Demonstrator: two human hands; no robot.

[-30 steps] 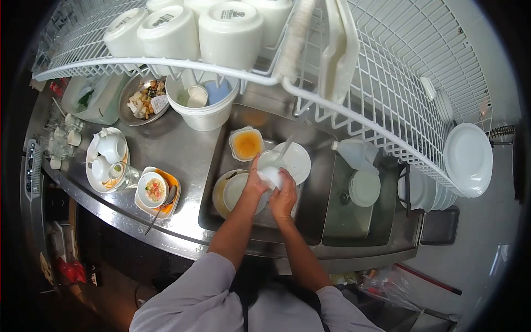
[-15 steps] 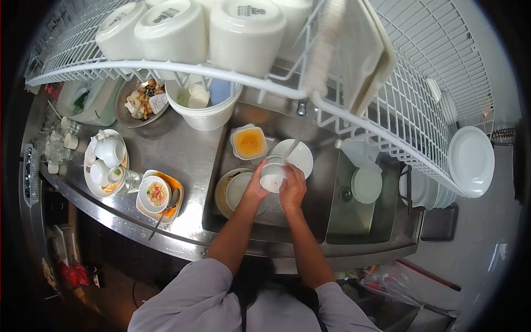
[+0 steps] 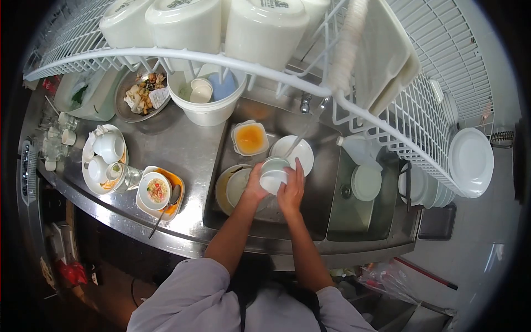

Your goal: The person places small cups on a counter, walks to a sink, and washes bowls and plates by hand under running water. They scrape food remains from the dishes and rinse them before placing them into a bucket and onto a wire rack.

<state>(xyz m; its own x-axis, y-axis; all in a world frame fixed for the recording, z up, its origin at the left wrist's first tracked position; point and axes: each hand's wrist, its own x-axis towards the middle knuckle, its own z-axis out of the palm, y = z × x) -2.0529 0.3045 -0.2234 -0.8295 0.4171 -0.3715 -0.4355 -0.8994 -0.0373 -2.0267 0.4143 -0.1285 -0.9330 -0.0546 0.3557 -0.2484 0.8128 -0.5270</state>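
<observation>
A small round white bowl [image 3: 273, 180] hangs over the steel sink [image 3: 310, 218], gripped by the left hand [image 3: 256, 183]. The right hand [image 3: 292, 189] touches its side, fingers upward; whether it grips, I can't tell. Just beyond sit a squarish white dish of orange liquid [image 3: 250, 138] and a round white plate [image 3: 303, 153]; a white wire rack [image 3: 265, 73] juts across above.

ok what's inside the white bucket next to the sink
The white bucket holds small white cup-like dishware and something blue. The wire rack covers its far rim, and whatever lies beneath those items is hidden.
</observation>
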